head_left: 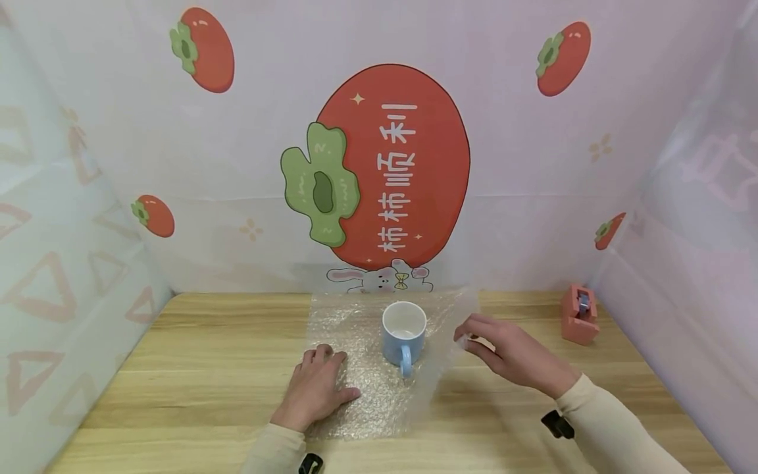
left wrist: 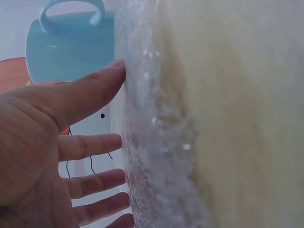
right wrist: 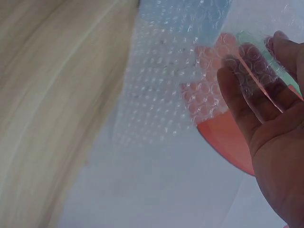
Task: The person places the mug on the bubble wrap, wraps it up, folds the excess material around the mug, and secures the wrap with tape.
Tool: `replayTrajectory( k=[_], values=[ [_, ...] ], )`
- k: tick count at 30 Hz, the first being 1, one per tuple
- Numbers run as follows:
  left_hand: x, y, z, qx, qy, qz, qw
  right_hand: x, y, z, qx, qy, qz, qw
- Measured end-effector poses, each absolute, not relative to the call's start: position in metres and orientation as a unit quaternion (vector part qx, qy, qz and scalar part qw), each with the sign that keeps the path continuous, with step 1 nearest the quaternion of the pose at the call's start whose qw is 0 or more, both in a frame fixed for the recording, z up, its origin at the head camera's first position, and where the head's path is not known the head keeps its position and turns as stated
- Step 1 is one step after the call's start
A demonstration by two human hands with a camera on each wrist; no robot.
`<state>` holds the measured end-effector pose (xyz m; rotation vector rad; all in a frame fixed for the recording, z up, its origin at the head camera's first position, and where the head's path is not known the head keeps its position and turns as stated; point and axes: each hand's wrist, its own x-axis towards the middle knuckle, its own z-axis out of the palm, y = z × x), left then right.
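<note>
We are resting our spread left hand (head_left: 317, 388) on the bubble wrap (head_left: 379, 408), pinching its raised edge with our right hand (head_left: 510, 349); the light-blue mug (head_left: 393, 347) is standing on the wrap between them.

A: Where could a hand pass?
B: Over the wooden table (head_left: 225, 382), left of the bubble wrap (head_left: 379, 411), and, on the right, between the right hand (head_left: 512, 345) and the tape dispenser (head_left: 580, 317). The near side, between both hands, also leads to the mug (head_left: 400, 343).
A: What blocks?
B: The left hand (head_left: 318, 390) covers the near left of the bubble wrap; its raised right edge, pinched by the right hand, screens the mug's right side.
</note>
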<state>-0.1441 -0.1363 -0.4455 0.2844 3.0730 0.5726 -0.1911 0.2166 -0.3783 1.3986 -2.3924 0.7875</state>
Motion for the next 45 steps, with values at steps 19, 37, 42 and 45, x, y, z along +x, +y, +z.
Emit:
replayTrajectory(
  k=[19, 37, 42, 45],
  values=[
    [-0.145, -0.135, -0.444, 0.083, 0.981, 0.177, 0.010, -0.226, 0.151, -0.367, 0.459, -0.826, 0.274, 0.175],
    [-0.144, -0.136, -0.444, 0.092, 0.979, 0.183, 0.003, -0.247, 0.120, -0.374, 0.453, -0.845, 0.233, 0.166],
    [-0.143, -0.136, -0.444, 0.094, 0.979, 0.182, 0.000, -0.250, 0.116, -0.376, 0.443, -0.854, 0.215, 0.170],
    [-0.143, -0.135, -0.445, 0.094, 0.979, 0.183, -0.002, -0.250, 0.113, -0.377, 0.428, -0.865, 0.211, 0.158]
  ],
)
